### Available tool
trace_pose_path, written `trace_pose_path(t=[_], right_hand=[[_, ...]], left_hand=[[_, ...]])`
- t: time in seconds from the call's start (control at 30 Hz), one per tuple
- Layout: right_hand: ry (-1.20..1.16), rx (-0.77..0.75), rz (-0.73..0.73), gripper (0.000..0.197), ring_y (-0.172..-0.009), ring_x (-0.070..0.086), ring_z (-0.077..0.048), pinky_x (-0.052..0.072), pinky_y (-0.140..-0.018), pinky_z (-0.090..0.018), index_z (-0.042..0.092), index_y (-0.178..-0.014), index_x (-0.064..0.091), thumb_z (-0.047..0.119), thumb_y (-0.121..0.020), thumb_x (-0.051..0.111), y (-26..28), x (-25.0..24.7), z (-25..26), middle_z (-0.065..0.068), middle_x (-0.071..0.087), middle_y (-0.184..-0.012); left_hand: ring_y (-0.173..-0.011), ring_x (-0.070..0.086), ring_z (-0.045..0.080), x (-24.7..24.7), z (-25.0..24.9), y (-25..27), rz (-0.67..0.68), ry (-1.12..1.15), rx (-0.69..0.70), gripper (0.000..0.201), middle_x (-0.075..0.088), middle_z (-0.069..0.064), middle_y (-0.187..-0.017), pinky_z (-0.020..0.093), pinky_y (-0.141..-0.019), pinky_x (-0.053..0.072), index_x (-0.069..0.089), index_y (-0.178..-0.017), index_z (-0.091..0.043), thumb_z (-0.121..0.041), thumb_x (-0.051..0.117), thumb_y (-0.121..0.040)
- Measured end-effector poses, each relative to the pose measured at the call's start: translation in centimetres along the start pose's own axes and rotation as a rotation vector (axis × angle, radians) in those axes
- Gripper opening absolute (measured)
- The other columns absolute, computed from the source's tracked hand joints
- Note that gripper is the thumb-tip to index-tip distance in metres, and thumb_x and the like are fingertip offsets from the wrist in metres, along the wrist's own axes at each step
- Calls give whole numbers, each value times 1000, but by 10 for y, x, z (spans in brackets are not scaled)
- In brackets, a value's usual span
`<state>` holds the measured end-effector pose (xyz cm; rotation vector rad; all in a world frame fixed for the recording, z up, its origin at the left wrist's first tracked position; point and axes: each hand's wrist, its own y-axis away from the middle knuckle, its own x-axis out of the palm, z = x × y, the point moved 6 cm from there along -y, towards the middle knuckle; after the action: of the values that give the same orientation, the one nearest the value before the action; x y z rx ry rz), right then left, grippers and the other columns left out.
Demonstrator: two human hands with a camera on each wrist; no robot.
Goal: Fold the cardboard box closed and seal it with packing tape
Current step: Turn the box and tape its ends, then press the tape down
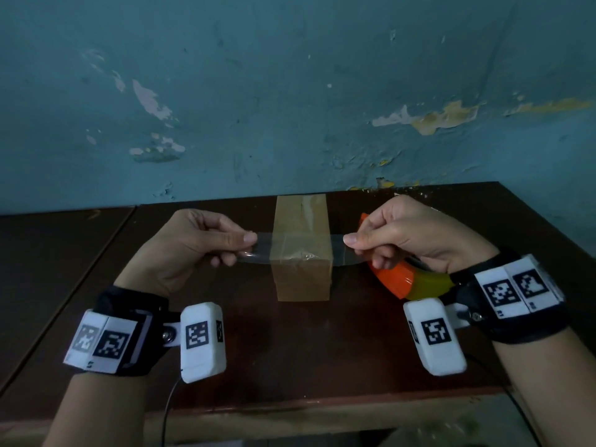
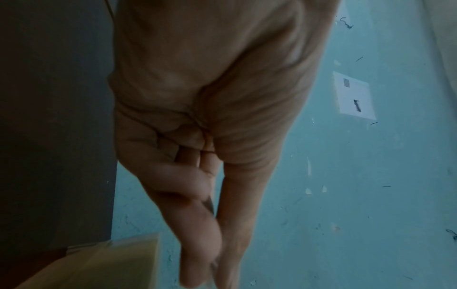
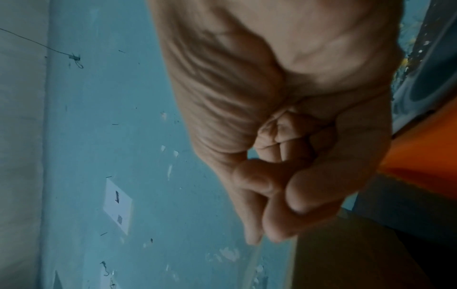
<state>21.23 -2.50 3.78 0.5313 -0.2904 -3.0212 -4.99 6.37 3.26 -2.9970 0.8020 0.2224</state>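
A closed brown cardboard box stands on the dark wooden table, long side pointing away from me, with tape along its top seam. A clear strip of packing tape stretches across the box's near end. My left hand pinches the strip's left end, left of the box. My right hand pinches the right end, just right of the box. An orange and yellow tape dispenser lies under the right hand. The box corner shows in the left wrist view, and the dispenser in the right wrist view.
A peeling blue wall rises right behind the table's far edge. A second dark table adjoins on the left. A thin black cable hangs over the front edge near my left wrist.
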Motion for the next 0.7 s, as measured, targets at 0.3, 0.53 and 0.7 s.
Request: trace_pose_path(t=[0.3,0.53,0.7], right_hand=[[18,14,24,27,-46,51,-12,41,-56,-28,12,-61,71,22,-85,79,-2,4,-3,-1,45,-44],[40,38,10,26,-45,48,-13,37,-53,-27,11,-63,72,25,-83,80,-4,3,-7,-1,46,-45],[66,39,6,25,-45,48,-11,33,-51,-26,9,-66,71,23,-85,78,-3,4,-5,-4,57,-52]], left_hand=[[-45,57,3,2,15,5,0,58,-42,44,73,5,-65,12,-41,41,80,-67,-15,-45,99,-42],[-46,58,3,4,16,1,14,96,-11,63,73,5,-65,12,-42,42,80,-68,-15,-58,100,-27],[-47,58,3,4,20,0,32,96,-26,61,73,4,-67,12,-43,42,80,-69,-16,-57,100,-29]])
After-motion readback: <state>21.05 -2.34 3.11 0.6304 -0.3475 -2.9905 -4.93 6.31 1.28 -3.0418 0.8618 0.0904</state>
